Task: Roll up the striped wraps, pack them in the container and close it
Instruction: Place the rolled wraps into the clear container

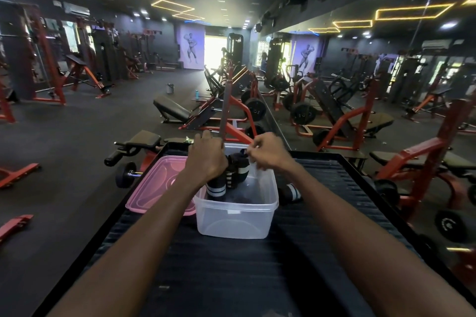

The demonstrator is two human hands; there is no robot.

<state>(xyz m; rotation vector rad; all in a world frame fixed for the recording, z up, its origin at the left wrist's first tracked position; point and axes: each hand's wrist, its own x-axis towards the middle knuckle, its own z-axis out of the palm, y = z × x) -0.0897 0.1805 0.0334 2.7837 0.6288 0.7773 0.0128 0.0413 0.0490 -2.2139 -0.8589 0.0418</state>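
From my remote seat, I see a rolled striped wrap (238, 171) held over the clear container (237, 216) near the bench's (257, 278) far edge, apparently so its loose end can be finished before it drops in beside a second roll (216, 189). My left hand (206, 159) curls around the roll while my right hand (268, 152) pinches its end. A third roll (292, 193) lies just right of the container, with the pink lid (157, 185) off on the left edge.
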